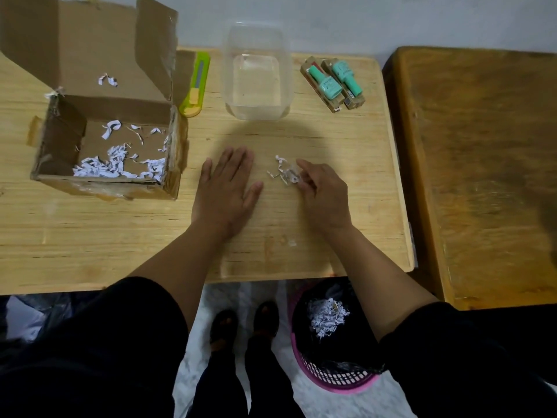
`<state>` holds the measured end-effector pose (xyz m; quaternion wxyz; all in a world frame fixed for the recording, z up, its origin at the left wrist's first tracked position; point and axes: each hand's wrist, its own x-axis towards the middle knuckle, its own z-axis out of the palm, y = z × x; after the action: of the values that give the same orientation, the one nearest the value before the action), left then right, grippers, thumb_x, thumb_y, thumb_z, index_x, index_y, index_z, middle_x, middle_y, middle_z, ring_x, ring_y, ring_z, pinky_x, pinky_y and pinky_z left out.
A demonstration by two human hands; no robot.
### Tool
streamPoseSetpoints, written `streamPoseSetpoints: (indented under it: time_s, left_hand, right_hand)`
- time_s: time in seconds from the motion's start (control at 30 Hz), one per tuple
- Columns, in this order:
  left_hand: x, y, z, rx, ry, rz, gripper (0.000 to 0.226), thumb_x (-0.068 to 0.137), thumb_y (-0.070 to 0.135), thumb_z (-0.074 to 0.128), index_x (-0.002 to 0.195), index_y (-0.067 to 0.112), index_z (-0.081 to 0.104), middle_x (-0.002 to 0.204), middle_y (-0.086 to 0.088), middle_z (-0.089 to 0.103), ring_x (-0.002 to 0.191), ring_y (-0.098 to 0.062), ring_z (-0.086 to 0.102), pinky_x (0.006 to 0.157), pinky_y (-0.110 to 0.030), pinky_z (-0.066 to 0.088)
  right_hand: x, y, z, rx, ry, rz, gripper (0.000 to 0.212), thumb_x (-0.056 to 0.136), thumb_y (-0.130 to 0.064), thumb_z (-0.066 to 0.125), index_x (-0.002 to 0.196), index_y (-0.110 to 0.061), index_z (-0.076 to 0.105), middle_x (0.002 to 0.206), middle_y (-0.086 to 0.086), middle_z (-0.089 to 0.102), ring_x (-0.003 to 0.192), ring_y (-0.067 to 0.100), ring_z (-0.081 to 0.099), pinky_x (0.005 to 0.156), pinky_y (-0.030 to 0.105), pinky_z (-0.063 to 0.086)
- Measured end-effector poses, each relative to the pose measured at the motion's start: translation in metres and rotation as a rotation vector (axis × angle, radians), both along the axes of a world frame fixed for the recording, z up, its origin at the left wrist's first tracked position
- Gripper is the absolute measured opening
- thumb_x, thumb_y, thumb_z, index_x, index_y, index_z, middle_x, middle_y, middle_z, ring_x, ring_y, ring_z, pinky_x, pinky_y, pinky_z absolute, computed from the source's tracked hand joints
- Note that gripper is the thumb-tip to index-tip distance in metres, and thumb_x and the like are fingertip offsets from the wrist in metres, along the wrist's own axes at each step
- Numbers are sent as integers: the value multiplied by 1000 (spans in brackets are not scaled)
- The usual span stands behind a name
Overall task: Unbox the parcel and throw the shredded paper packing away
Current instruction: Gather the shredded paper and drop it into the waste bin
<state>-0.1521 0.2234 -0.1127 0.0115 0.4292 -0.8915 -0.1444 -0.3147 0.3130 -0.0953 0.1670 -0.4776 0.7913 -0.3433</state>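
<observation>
An open cardboard box (pixel 60 137) stands at the left of the light wooden table (pixel 120 236), with white shredded paper (pixel 117 164) strewn over its bottom. A few loose shreds (pixel 281 171) lie on the table in front of me. My left hand (pixel 226 188) rests flat on the table, fingers apart, just left of those shreds. My right hand (pixel 322 191) curls over their right side, its fingertips pinching some of the strips. A pink bin (pixel 328 378) lined with a black bag stands on the floor below the table's front edge, holding a clump of shredded paper (pixel 327 316).
A clear plastic tub (pixel 257 76) stands at the back middle. Two teal bottles in brown cartons (pixel 333 82) lie to its right. A green utility knife (pixel 196 86) lies beside the box. A darker wooden table (pixel 482 176) adjoins on the right.
</observation>
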Motion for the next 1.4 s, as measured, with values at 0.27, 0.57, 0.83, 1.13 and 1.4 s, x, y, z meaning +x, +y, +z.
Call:
streamPoseSetpoints:
  time_s: [0.27,0.57,0.83,1.13,1.4]
  left_hand:
    - [0,-1,0,10,-1,-1,59,98,46,19,149,23,3,159,5,3,145,-11,-4,117,-38,-4]
    - [-1,-2,-2,-4,-34,1,59,97,48,18,149,22,6,159,6,5,145,-11,-1,118,-39,-1]
    - [-1,-2,-2,-18,-39,-12,59,97,46,22,149,21,8,159,4,8,146,-13,0,118,-43,1]
    - [-2,7,-1,-36,1,-49,59,97,41,27,147,12,16,157,-7,16,145,-26,8,116,-51,8]
    - [-38,77,2,65,-19,-261,64,96,43,30,149,14,9,159,-5,7,146,-23,0,116,-50,2]
  right_hand:
    - [6,-28,4,84,118,204,67,67,-21,78,129,-19,53,123,22,50,104,35,51,83,32,44]
    - [6,-19,-15,-103,152,258,18,83,-18,61,93,-11,75,93,10,67,86,28,57,75,23,43]
    - [12,10,-17,-146,136,65,16,79,-12,61,78,-4,74,80,13,70,76,29,62,69,24,45]
    - [17,53,10,-87,-343,-459,17,80,-8,65,93,-15,74,100,0,71,87,0,57,77,-2,39]
    - [24,103,27,-158,-462,-737,15,83,-10,63,87,-18,75,95,-2,71,89,6,60,76,6,44]
